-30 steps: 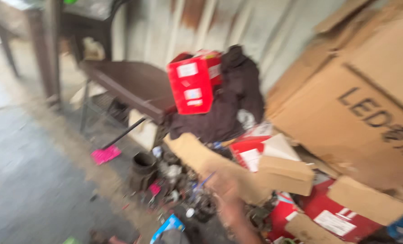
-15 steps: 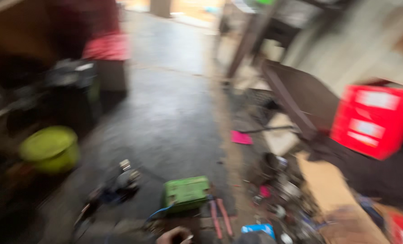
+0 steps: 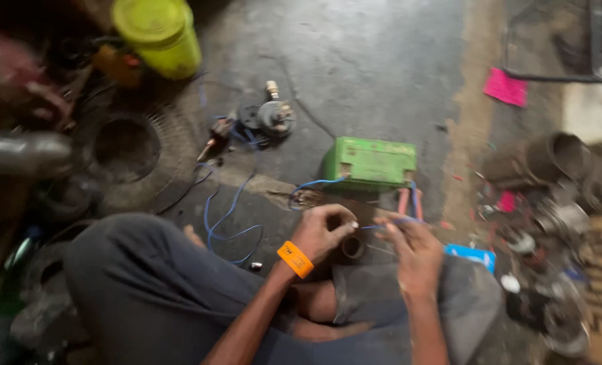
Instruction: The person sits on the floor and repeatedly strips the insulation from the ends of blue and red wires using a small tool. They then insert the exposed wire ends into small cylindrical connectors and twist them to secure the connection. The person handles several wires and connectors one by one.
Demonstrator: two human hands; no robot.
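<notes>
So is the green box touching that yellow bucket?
Apart. The head view shows the green box mid-floor and the yellow bucket at top left, with bare concrete floor between them.

box (image 3: pixel 370 162) before hands, bucket (image 3: pixel 158 35) far left, motor (image 3: pixel 267 119) between

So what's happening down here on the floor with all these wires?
A person sits on the concrete floor, working with both hands just in front of their knees. The left hand, with an orange wristband, pinches something small, and the right hand holds a thin blue wire. A small dark ring sits between the hands. Just beyond them lies a green box-shaped battery with blue wires running from it. A yellow-green bucket and motor parts lie farther off.
</notes>
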